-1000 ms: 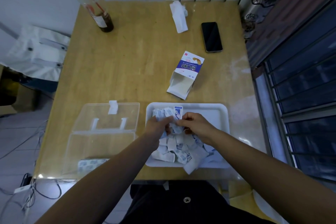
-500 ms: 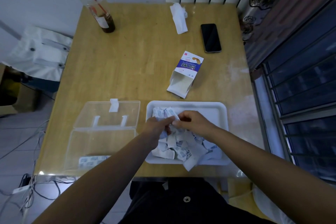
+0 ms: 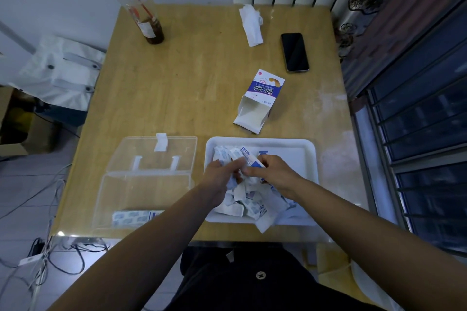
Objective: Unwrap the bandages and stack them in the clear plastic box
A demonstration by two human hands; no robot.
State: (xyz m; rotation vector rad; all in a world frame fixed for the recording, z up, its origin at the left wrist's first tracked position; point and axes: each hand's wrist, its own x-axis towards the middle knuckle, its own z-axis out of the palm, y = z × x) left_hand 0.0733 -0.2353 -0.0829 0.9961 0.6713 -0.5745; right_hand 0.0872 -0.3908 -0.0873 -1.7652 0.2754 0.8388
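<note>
Hands meet over the white tray point(image 3: 298, 156): the left hand point(image 3: 222, 175) and the right hand point(image 3: 276, 174) both pinch one wrapped bandage point(image 3: 250, 159) with curled fingers, above a pile of wrappers point(image 3: 249, 206). Its wrapper seems partly opened, but this is too small to say surely. Just left of the tray stands the clear plastic box point(image 3: 146, 192), lid open, with a few bandages point(image 3: 131, 217) at its near side. A carton point(image 3: 260, 101) lies behind the tray.

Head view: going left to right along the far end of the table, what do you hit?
plastic cup with red straw → crumpled white tissue → black phone
</note>
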